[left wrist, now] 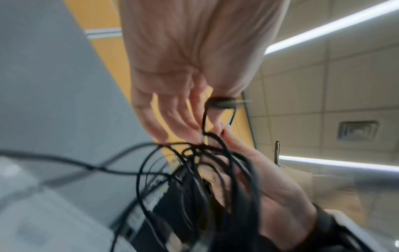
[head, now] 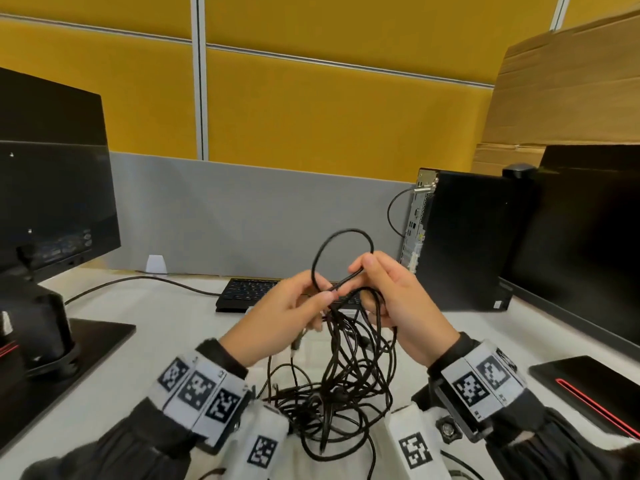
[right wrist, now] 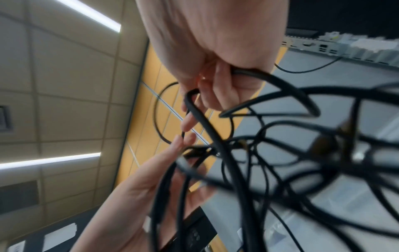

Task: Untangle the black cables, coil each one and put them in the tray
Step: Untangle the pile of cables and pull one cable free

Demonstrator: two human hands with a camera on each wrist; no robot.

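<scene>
A tangle of black cables (head: 341, 382) hangs from both hands, and its lower part lies on the white desk (head: 166, 327). My left hand (head: 320, 301) pinches one strand between thumb and fingers. My right hand (head: 362, 271) pinches the same strand a little higher, with more strands running under its curled fingers. A loop of cable (head: 341, 237) stands up above both hands. In the left wrist view the left hand (left wrist: 179, 119) holds a short bend of cable (left wrist: 219, 104). In the right wrist view the right hand (right wrist: 215, 88) curls round a thick strand (right wrist: 200, 119). No tray shows in any view.
A black keyboard (head: 247, 292) lies behind the hands. A monitor (head: 52, 195) on a black base (head: 93, 344) stands at left. At right are a computer tower (head: 464, 237), a second monitor (head: 585, 244) and a flat black base with a red line (head: 588, 386). A thin cable (head: 138, 280) crosses the desk.
</scene>
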